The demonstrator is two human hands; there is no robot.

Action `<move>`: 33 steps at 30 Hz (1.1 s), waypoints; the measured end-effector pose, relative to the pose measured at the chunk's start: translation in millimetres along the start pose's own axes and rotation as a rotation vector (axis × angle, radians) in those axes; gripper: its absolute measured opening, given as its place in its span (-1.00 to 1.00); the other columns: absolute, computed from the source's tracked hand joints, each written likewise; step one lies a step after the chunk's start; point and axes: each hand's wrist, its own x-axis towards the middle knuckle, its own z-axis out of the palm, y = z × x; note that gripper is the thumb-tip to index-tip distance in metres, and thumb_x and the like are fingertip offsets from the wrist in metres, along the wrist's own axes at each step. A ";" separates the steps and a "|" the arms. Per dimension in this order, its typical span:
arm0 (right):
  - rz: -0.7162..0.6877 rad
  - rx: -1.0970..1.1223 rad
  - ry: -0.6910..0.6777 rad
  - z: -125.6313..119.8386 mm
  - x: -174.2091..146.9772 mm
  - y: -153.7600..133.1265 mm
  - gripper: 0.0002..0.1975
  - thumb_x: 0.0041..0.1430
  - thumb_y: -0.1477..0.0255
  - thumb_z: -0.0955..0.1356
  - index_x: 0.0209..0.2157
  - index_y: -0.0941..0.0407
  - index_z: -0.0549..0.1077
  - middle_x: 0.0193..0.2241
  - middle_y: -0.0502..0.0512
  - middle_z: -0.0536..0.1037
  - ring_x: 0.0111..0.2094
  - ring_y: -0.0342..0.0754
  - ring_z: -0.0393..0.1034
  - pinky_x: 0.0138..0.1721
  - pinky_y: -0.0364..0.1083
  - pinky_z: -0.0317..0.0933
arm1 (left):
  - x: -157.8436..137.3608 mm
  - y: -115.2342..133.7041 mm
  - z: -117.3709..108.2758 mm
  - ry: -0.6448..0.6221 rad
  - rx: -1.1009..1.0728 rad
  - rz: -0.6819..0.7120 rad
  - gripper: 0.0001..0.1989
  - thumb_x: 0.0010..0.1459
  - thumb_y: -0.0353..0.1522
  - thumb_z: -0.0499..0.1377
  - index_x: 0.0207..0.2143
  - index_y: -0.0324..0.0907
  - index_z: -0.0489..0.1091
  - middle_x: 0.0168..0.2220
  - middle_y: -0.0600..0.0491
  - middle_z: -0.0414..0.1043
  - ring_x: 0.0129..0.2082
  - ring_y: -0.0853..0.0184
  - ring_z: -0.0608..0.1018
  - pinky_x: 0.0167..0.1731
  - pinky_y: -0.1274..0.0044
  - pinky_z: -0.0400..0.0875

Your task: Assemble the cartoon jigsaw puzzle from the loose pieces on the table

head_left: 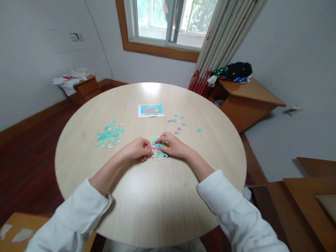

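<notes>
A partly assembled jigsaw puzzle [154, 157] with a colourful cartoon print lies flat on the table in front of me. At its left edge is my left hand [138, 148], fingers curled in and thumb and forefinger close together; anything between them is too small or hidden to make out. My right hand [173, 144] reaches over the puzzle from the right, its fingers apart and the tips resting on the pieces, covering part of the picture. Left of my hands lies a heap of loose, mostly turquoise puzzle pieces [110, 134]. Several pink and turquoise pieces [179, 129] are scattered beyond my right hand.
A printed picture card [151, 110] lies farther back on the round wooden table [147, 210]. One turquoise piece [199, 130] sits apart at the right. A wooden cabinet [246, 94] with cloths on it stands beyond the table's right edge, near the curtain [223, 31].
</notes>
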 end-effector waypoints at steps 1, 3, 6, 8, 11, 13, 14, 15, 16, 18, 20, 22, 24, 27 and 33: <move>0.002 0.002 0.002 0.0 0.1 0.1 -0.80 0.07 0.48 0.39 -0.21 0.11 0.51 -0.29 0.09 0.40 -0.21 -0.08 0.29 -0.14 -0.06 0.20 | 0.7 -0.4 -1.9 0.002 -0.022 -0.004 -0.78 -0.15 -0.39 0.28 -0.63 -0.23 0.25 -0.70 0.13 0.34 -0.73 0.48 0.37 -0.69 0.63 0.28; 0.004 0.007 0.004 0.2 0.1 0.1 -0.80 0.07 0.48 0.39 -0.21 0.12 0.51 -0.30 0.09 0.40 -0.21 -0.09 0.29 -0.14 -0.07 0.20 | 1.7 -0.5 -5.4 0.012 -0.047 -0.008 -0.76 -0.16 -0.37 0.31 -0.62 -0.24 0.27 -0.67 0.10 0.38 -0.72 0.48 0.39 -0.69 0.62 0.29; 0.005 0.011 0.002 0.6 -0.1 0.1 -0.80 0.07 0.48 0.39 -0.21 0.14 0.50 -0.29 0.10 0.40 -0.23 -0.10 0.29 -0.15 -0.07 0.21 | 2.4 0.0 -8.9 0.033 -0.064 -0.030 -0.76 -0.13 -0.36 0.30 -0.61 -0.26 0.28 -0.68 0.09 0.37 -0.74 0.49 0.36 -0.70 0.62 0.27; 0.004 0.012 0.005 0.9 -0.1 0.1 -0.81 0.07 0.47 0.39 -0.22 0.14 0.50 -0.29 0.10 0.40 -0.24 -0.10 0.29 -0.16 -0.07 0.21 | 2.6 -0.2 -10.2 0.050 -0.086 -0.028 -0.76 -0.10 -0.34 0.29 -0.60 -0.25 0.28 -0.71 0.11 0.34 -0.77 0.51 0.33 -0.73 0.64 0.21; 0.004 0.019 0.013 1.2 0.0 -0.2 -0.81 0.07 0.46 0.40 -0.23 0.14 0.51 -0.30 0.09 0.40 -0.26 -0.12 0.30 -0.18 -0.08 0.21 | 3.3 -0.9 -11.1 0.072 -0.101 -0.006 -0.76 -0.05 -0.32 0.26 -0.59 -0.25 0.27 -0.74 0.14 0.29 -0.80 0.54 0.27 -0.78 0.67 0.07; 0.005 0.028 0.018 1.4 0.1 -0.2 -0.82 0.07 0.44 0.40 -0.23 0.14 0.51 -0.31 0.08 0.40 -0.28 -0.13 0.30 -0.19 -0.09 0.21 | 4.0 -0.8 -11.0 0.093 -0.108 0.013 -0.77 0.00 -0.33 0.23 -0.58 -0.25 0.27 -0.77 0.18 0.22 -0.82 0.57 0.20 -0.79 0.68 -0.02; 0.006 0.033 0.022 1.6 0.2 0.1 -0.82 0.07 0.43 0.40 -0.24 0.14 0.51 -0.32 0.08 0.40 -0.29 -0.13 0.29 -0.19 -0.09 0.21 | 4.3 -0.5 -10.8 0.109 -0.122 0.025 -0.76 0.02 -0.33 0.22 -0.59 -0.24 0.25 -0.79 0.20 0.17 -0.83 0.58 0.17 -0.79 0.68 -0.04; 0.008 0.037 0.027 1.7 0.2 0.4 -0.82 0.06 0.43 0.41 -0.24 0.14 0.51 -0.33 0.08 0.40 -0.29 -0.13 0.29 -0.20 -0.09 0.21 | 4.6 -0.1 -10.7 0.130 -0.146 0.041 -0.75 0.05 -0.34 0.20 -0.60 -0.23 0.23 -0.80 0.22 0.13 -0.83 0.59 0.14 -0.79 0.68 -0.05; 0.011 0.039 0.031 1.9 0.3 0.7 -0.82 0.05 0.43 0.41 -0.24 0.14 0.51 -0.33 0.07 0.40 -0.30 -0.13 0.29 -0.20 -0.10 0.21 | 4.8 0.5 -10.5 0.154 -0.177 0.057 -0.73 0.07 -0.34 0.18 -0.61 -0.22 0.20 -0.81 0.24 0.09 -0.83 0.59 0.12 -0.78 0.68 -0.06; 0.019 0.041 0.038 2.2 0.6 1.3 -0.82 0.04 0.46 0.41 -0.25 0.14 0.51 -0.34 0.06 0.39 -0.31 -0.14 0.29 -0.21 -0.10 0.21 | 5.3 1.6 -10.6 0.198 -0.233 0.078 -0.69 0.12 -0.34 0.13 -0.62 -0.20 0.14 -0.81 0.25 0.06 -0.82 0.60 0.10 -0.77 0.69 -0.07; 0.023 0.042 0.049 2.4 0.9 1.1 -0.84 0.04 0.49 0.40 -0.26 0.13 0.51 -0.36 0.05 0.39 -0.32 -0.14 0.29 -0.21 -0.10 0.21 | 5.9 2.2 -11.3 0.236 -0.271 0.084 -0.67 0.16 -0.34 0.10 -0.63 -0.19 0.11 -0.80 0.25 0.06 -0.82 0.60 0.09 -0.77 0.68 -0.09; 0.021 0.042 0.074 2.2 1.4 0.4 -0.87 0.06 0.51 0.38 -0.28 0.15 0.51 -0.38 0.05 0.39 -0.33 -0.15 0.29 -0.22 -0.11 0.21 | 6.9 1.6 -12.5 0.262 -0.310 0.091 -0.66 0.18 -0.34 0.08 -0.63 -0.18 0.08 -0.81 0.25 0.03 -0.82 0.59 0.09 -0.77 0.68 -0.10; 0.018 0.038 0.114 1.2 1.9 0.6 -0.89 0.10 0.51 0.35 -0.31 0.16 0.51 -0.40 0.05 0.40 -0.34 -0.15 0.30 -0.23 -0.11 0.21 | 8.4 0.1 -13.9 0.278 -0.358 0.113 -0.64 0.19 -0.33 0.06 -0.64 -0.18 0.06 -0.81 0.26 0.01 -0.82 0.59 0.09 -0.77 0.68 -0.10; 0.029 0.006 0.194 -3.9 2.0 5.8 -0.88 0.12 0.53 0.30 -0.34 0.16 0.50 -0.41 0.06 0.43 -0.34 -0.14 0.31 -0.24 -0.11 0.21 | 10.5 -2.2 -15.7 0.299 -0.421 0.149 -0.64 0.21 -0.34 0.02 -0.63 -0.17 0.04 -0.82 0.26 -0.02 -0.82 0.58 0.08 -0.76 0.68 -0.10; 0.177 -0.177 0.371 -29.6 -6.7 36.4 -0.87 0.08 0.56 0.30 -0.38 0.16 0.50 -0.41 0.10 0.49 -0.37 -0.11 0.34 -0.24 -0.07 0.22 | 9.4 0.1 -16.5 0.332 -0.510 0.169 -0.69 0.23 -0.35 -0.02 -0.58 -0.16 0.03 -0.82 0.28 -0.03 -0.82 0.57 0.10 -0.75 0.69 -0.09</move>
